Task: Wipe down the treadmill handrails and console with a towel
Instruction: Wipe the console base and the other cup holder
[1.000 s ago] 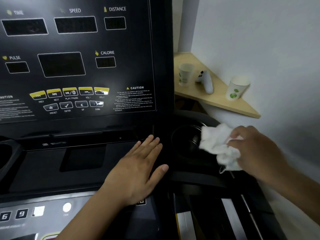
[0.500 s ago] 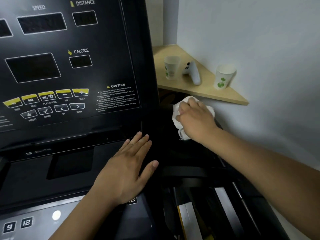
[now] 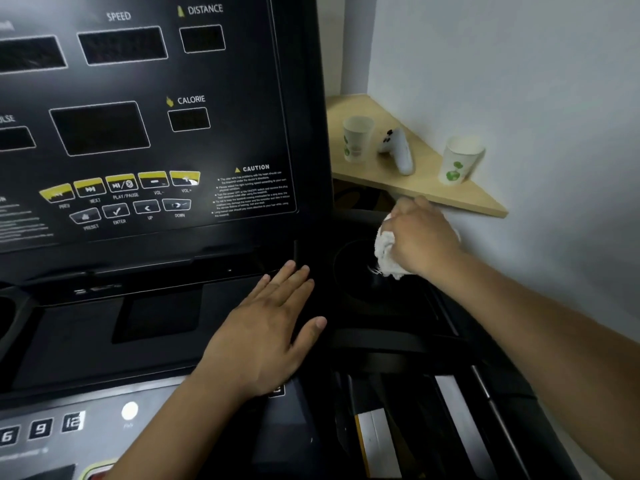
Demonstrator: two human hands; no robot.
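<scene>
The black treadmill console (image 3: 242, 98) fills the left and centre, with dark displays and yellow buttons. My left hand (image 3: 266, 330) lies flat, fingers spread, on the console's lower ledge near its right edge. My right hand (image 3: 420, 237) grips a crumpled white towel (image 3: 386, 252) and presses it onto the far rim of the round black cup holder (image 3: 356, 271) at the console's right side. Most of the towel is hidden under my fingers.
A wooden corner shelf (image 3: 485, 202) sits just behind my right hand, holding two paper cups (image 3: 356, 140) (image 3: 459, 164) and a white game controller (image 3: 398, 150). The white wall (image 3: 519, 81) is close on the right. Treadmill frame parts (image 3: 450, 410) lie below.
My right hand carried the towel forward from mid-air near the front onto the cup holder rim, then rubbed it slightly. My left hand stayed flat in place. The view shifted a little.
</scene>
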